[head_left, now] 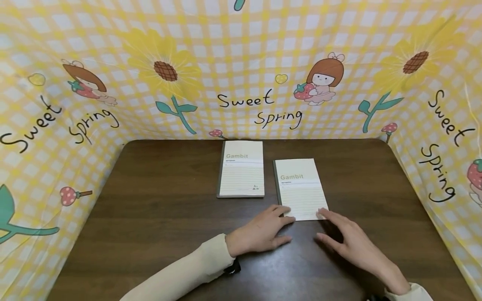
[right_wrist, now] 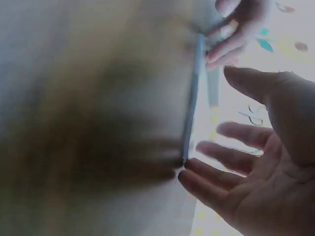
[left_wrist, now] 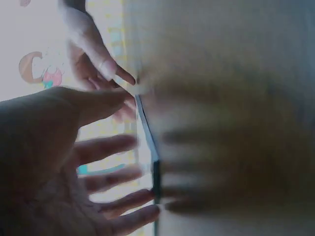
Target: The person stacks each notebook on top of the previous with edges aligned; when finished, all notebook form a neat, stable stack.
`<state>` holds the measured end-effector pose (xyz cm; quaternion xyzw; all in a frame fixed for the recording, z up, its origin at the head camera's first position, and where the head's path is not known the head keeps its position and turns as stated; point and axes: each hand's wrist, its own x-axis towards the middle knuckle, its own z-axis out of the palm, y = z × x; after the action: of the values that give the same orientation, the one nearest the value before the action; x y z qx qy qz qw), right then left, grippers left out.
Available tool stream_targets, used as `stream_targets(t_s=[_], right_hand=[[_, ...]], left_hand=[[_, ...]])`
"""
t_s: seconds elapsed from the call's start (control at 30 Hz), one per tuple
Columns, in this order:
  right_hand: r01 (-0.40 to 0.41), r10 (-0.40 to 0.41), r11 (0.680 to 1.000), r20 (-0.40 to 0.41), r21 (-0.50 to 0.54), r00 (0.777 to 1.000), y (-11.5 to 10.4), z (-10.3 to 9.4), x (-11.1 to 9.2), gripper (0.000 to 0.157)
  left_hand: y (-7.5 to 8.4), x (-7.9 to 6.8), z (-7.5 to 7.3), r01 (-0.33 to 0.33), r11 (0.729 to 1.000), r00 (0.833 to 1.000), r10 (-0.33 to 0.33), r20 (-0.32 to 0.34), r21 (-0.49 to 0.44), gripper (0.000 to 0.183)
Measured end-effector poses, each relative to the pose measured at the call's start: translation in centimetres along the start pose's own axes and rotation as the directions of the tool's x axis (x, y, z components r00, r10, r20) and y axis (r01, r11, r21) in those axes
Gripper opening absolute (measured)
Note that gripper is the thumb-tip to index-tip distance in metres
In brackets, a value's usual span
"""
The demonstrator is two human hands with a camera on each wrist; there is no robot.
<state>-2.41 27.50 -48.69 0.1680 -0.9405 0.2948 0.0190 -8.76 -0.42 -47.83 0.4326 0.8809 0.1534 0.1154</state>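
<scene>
A pale notebook (head_left: 301, 198) marked "Gambit" lies slightly turned on the dark table, its spine to the left. At its near left corner is my left hand (head_left: 260, 230), fingers spread and fingertips right at the cover's edge. My right hand (head_left: 355, 242) reaches the near right corner with its fingers extended, thumb held apart below. Both wrist views show the notebook's thin edge (left_wrist: 147, 130) on the tabletop, with loosely straight fingers beside it. Left of this notebook, farther back, lies a second "Gambit" notebook (head_left: 242, 177), untouched.
The brown wooden table (head_left: 158, 234) has rounded far corners. A yellow-and-white checked cloth (head_left: 241, 54) printed with flowers, strawberries and "Sweet Spring" hangs behind it and along both sides. The second notebook's far end lies near the table's back edge.
</scene>
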Motion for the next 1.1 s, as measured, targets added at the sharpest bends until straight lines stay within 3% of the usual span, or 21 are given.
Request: stream_targets(t_s=[0.07, 0.1, 0.2, 0.3, 0.4, 0.57, 0.67, 0.73, 0.83, 0.97, 1.1], right_hand=[[-0.042, 0.043, 0.996, -0.009, 0.075, 0.999, 0.3, -0.5, 0.2, 0.065], [-0.071, 0.072, 0.99, -0.005, 0.121, 0.997, 0.4, -0.7, 0.4, 0.067], [-0.18, 0.181, 0.951, 0.018, 0.251, 0.983, 0.5, -1.3, 0.7, 0.069], [-0.286, 0.284, 0.888, 0.062, 0.36, 0.957, 0.4, -1.5, 0.9, 0.07], [-0.392, 0.377, 0.777, 0.134, 0.493, 0.916, 0.3, -1.4, 1.1, 0.07], [-0.502, 0.449, 0.524, 0.277, 0.688, 0.85, 0.8, -1.6, 1.5, 0.071], [-0.536, 0.455, 0.422, 0.341, 0.731, 0.823, 1.4, -1.7, 1.5, 0.072], [-0.558, 0.467, 0.393, 0.364, 0.731, 0.806, 1.6, -1.6, 1.5, 0.072], [-0.573, 0.485, 0.411, 0.362, 0.709, 0.796, 1.9, -1.3, 1.6, 0.068], [-0.577, 0.507, 0.466, 0.332, 0.671, 0.796, 1.9, -0.8, 1.7, 0.058], [-0.569, 0.486, 0.474, 0.339, 0.672, 0.805, 1.8, -0.6, 1.4, 0.054]], left_hand=[[-0.1, -0.1, 0.1, 0.079, 0.977, 0.995, -0.09, -0.051, -0.2, 0.059], [-0.1, -0.1, 0.1, 0.107, 0.948, 0.988, -0.136, -0.078, -0.298, 0.062], [0.0, -0.1, 0.1, 0.167, 0.805, 0.953, -0.279, -0.116, -0.57, 0.068], [0.2, 0.1, 0.1, 0.209, 0.633, 0.919, -0.387, -0.071, -0.746, 0.071], [0.3, 0.1, 0.2, 0.245, 0.454, 0.885, -0.466, 0.006, -0.857, 0.073], [0.3, 0.4, 0.0, 0.201, 0.167, 0.84, -0.536, 0.082, -0.965, 0.076], [0.2, 0.6, -0.1, 0.164, 0.041, 0.828, -0.549, 0.115, -0.986, 0.078], [0.1, 0.7, 0.0, 0.159, -0.002, 0.823, -0.552, 0.133, -0.987, 0.077], [0.0, 0.9, 0.4, 0.153, -0.016, 0.823, -0.552, 0.137, -0.988, 0.073], [0.1, 1.2, 1.1, 0.136, 0.04, 0.833, -0.546, 0.092, -0.99, 0.064], [0.4, 1.3, 1.3, 0.117, 0.09, 0.833, -0.551, 0.048, -0.989, 0.066]])
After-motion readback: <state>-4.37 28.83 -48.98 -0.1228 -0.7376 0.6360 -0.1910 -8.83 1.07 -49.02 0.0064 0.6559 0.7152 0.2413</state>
